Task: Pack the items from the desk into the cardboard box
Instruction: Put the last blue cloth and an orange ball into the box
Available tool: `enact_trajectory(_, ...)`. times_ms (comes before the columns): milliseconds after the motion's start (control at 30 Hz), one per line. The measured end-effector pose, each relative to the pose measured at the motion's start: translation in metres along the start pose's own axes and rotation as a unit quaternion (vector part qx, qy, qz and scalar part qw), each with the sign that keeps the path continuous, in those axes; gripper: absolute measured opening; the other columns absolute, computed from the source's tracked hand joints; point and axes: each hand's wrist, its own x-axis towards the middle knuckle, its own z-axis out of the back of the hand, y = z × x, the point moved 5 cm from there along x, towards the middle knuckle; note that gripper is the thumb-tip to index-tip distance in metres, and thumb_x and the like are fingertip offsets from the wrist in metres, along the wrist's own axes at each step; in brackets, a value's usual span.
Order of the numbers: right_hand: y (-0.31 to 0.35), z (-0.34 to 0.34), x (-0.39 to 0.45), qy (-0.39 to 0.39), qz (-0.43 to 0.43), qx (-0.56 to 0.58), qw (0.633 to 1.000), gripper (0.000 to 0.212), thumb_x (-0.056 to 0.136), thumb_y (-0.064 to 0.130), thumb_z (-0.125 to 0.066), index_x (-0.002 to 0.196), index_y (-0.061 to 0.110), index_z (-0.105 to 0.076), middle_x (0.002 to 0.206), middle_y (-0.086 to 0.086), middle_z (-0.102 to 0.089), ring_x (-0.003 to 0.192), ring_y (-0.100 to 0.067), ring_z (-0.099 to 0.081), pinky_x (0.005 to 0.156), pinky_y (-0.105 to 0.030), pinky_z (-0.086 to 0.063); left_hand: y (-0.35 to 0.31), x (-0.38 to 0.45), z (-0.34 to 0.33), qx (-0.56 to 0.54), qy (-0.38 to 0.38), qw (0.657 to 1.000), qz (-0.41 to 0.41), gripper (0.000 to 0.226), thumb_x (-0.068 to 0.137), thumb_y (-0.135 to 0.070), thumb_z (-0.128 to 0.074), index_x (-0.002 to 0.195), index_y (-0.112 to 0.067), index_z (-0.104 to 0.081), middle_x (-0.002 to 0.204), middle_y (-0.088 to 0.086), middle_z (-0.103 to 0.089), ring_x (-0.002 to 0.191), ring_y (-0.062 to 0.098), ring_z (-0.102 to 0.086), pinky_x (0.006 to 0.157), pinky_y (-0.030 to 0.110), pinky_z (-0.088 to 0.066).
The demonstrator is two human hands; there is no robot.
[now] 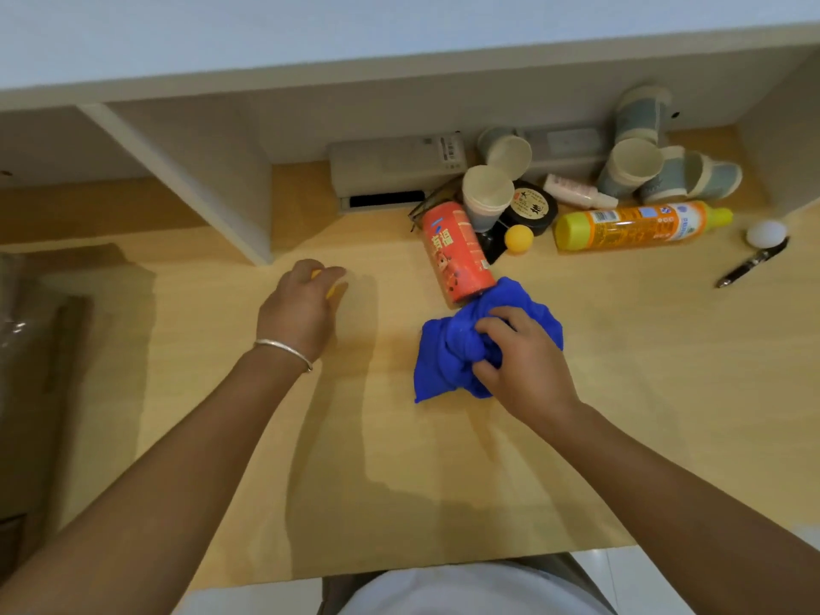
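My right hand [523,357] grips a bunched blue cloth [448,352] on the wooden desk [399,481]. My left hand [301,310] is curled round a small yellow object [330,288], mostly hidden under the fingers. A red can [457,255] lies on its side, touching the cloth's far edge. Behind it lie an orange ball [518,238], a round black tin [532,206], paper cups [488,193], an orange bottle with a yellow cap [639,225], a white ball [766,233] and a black pen [752,263]. The cardboard box [26,370] sits at the far left, partly out of view.
A white shelf unit with an upright divider [177,179] backs the desk. A beige device [390,170] lies against the back wall. More paper cups [643,162] and a pink tube [577,193] are piled at the back right. The desk's front edge [443,565] is near my body.
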Motion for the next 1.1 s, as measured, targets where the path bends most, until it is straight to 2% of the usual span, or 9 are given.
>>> enact_trajectory(167,0.061,-0.008,-0.007,-0.01,0.044,0.015,0.999,0.039,0.075,0.019,-0.069,0.114,0.021,-0.063,0.129,0.003,-0.054,0.112,-0.018,-0.053,0.076,-0.028,-0.041,0.035,-0.049,0.057,0.011,-0.051,0.999,0.011,0.048,0.084,-0.006,-0.059,0.129,-0.023,-0.057,0.127,0.008,-0.053,0.11,0.031,-0.052,0.073,0.041,-0.051)
enact_trajectory(267,0.11,-0.014,-0.006,-0.002,0.074,0.029,0.997,0.04,0.073,0.018,-0.071,0.113,0.022,-0.064,0.128,0.004,-0.055,0.11,-0.018,-0.054,0.075,-0.03,-0.044,0.063,-0.078,0.092,-0.02,-0.081,0.996,0.028,0.05,0.084,-0.003,-0.059,0.132,-0.019,-0.055,0.125,0.009,-0.052,0.109,0.032,-0.052,0.08,0.044,-0.05)
enact_trajectory(367,0.167,-0.017,-0.002,-0.003,0.126,0.048,0.991,0.039,0.071,0.015,-0.071,0.11,0.019,-0.065,0.125,0.004,-0.056,0.108,-0.019,-0.056,0.077,-0.033,-0.049,0.092,-0.108,0.132,-0.004,-0.131,0.99,0.044,0.053,0.083,-0.006,-0.062,0.133,-0.019,-0.052,0.123,0.007,-0.053,0.104,0.03,-0.054,0.077,0.038,-0.048)
enact_trajectory(567,0.289,-0.02,0.007,-0.007,0.229,0.087,0.969,0.038,0.069,0.011,-0.071,0.107,0.016,-0.065,0.121,0.003,-0.057,0.105,-0.019,-0.056,0.081,-0.033,-0.048,0.156,-0.179,0.218,0.008,-0.234,0.968,0.086,0.055,0.082,-0.008,-0.061,0.134,-0.02,-0.048,0.126,0.003,-0.052,0.111,0.023,-0.052,0.085,0.037,-0.045)
enact_trajectory(667,0.349,-0.022,0.01,-0.019,0.276,0.108,0.955,0.037,0.067,0.009,-0.071,0.104,0.015,-0.066,0.119,0.001,-0.058,0.106,-0.018,-0.055,0.079,-0.031,-0.046,0.187,-0.216,0.251,0.027,-0.271,0.953,0.132,0.056,0.08,-0.006,-0.063,0.133,-0.019,-0.05,0.125,0.004,-0.053,0.111,0.026,-0.053,0.078,0.039,-0.047)
enact_trajectory(867,0.462,-0.038,0.014,-0.012,0.365,0.117,0.924,0.037,0.068,0.011,-0.069,0.105,0.014,-0.065,0.116,-0.001,-0.059,0.109,-0.017,-0.053,0.087,-0.021,-0.039,0.25,-0.28,0.279,0.047,-0.267,0.935,0.23,0.057,0.081,-0.006,-0.064,0.134,-0.019,-0.049,0.126,0.004,-0.053,0.11,0.028,-0.053,0.073,0.042,-0.048)
enact_trajectory(1100,0.569,-0.063,0.01,-0.004,0.424,0.128,0.896,0.034,0.07,0.017,-0.065,0.104,0.019,-0.063,0.114,0.005,-0.059,0.106,-0.013,-0.053,0.084,-0.032,-0.046,0.301,-0.334,0.28,0.038,-0.267,0.923,0.274,0.058,0.083,-0.013,-0.066,0.137,-0.018,-0.046,0.125,0.005,-0.055,0.108,0.027,-0.055,0.077,0.04,-0.049)
